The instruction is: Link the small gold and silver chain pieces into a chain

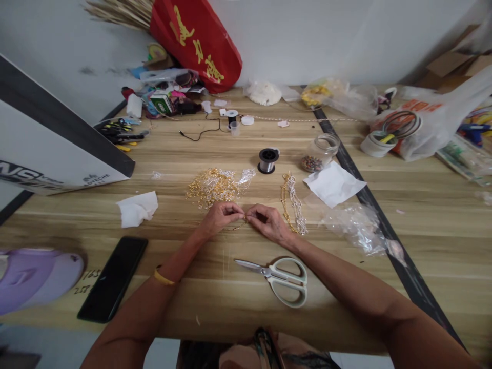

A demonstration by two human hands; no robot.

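My left hand point(222, 218) and my right hand point(268, 220) meet fingertip to fingertip above the table, both pinched on a thin gold chain point(239, 226). A short length of it hangs below the left fingers; the bit between the fingertips is too small to make out. Just beyond my left hand lies a heap of gold and silver chains point(213, 185). Right of my right hand, gold and silver chain strands point(295, 205) are laid out lengthwise. Scissors with pale handles point(286, 279) lie nearer to me, blades pointing left.
A spool of wire point(268, 160) stands behind the hands, with a glass jar of beads point(313, 163) to its right. White paper point(335, 183) and plastic bags point(357, 225) lie at right. A black phone point(113, 279) and a paper scrap point(137, 209) lie at left.
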